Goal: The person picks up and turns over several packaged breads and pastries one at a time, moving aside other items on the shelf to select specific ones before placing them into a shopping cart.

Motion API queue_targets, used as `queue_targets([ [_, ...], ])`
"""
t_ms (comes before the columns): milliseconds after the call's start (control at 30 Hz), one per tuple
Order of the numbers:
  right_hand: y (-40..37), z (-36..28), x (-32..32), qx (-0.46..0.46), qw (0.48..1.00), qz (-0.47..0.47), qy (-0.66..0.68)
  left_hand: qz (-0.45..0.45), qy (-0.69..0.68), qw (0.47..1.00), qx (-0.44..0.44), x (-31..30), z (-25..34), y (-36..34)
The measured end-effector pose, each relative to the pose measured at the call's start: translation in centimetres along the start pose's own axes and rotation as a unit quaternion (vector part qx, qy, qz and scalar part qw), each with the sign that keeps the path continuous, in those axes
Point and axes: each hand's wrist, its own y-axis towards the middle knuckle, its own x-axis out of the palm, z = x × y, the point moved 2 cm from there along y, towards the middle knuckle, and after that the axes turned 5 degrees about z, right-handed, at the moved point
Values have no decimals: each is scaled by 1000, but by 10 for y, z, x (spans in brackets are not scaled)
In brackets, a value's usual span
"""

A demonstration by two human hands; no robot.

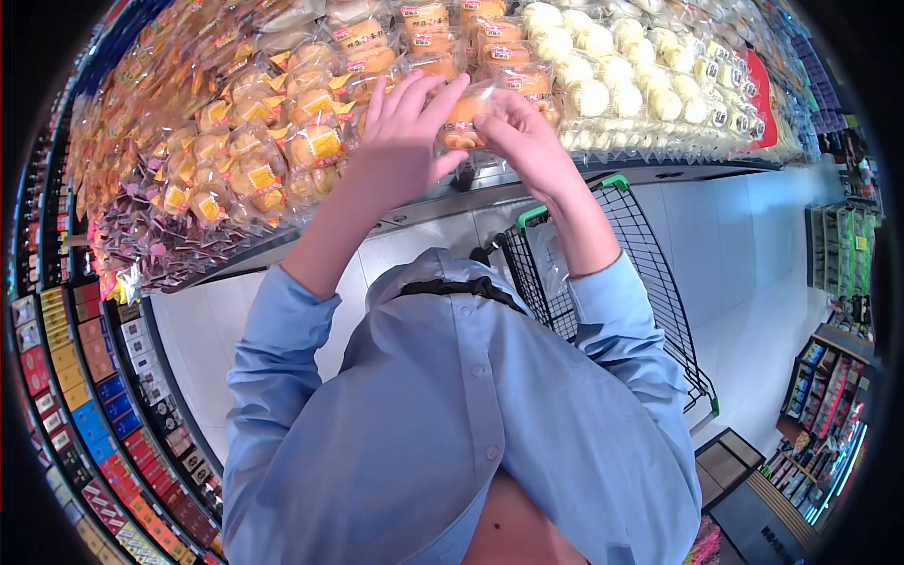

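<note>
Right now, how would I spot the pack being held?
Find the shelf of baked goods above the green-handled cart. Before its middle, the left hand and right hand grip a clear pack of golden buns: the only one held off the display.

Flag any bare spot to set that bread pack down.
Crowded: bread packs lie edge to edge above. Free: the narrow metal ledge along their front, below the left hand, and the cart under the right hand, seemingly mostly empty.
</note>
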Motion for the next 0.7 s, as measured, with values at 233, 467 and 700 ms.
queue_targets([
  [233, -10, -4, -3, -180, 883, 200, -384, -9, 84, 996, -28, 22, -8, 12],
  [467, -9, 8, -12, -100, 918, 199, -329, -25, 113, 993, -34, 37, -17, 22],
  [700, -4, 13, -20, -116, 907, 207, -347, 5, 129, 991, -27, 39, -19, 19],
])
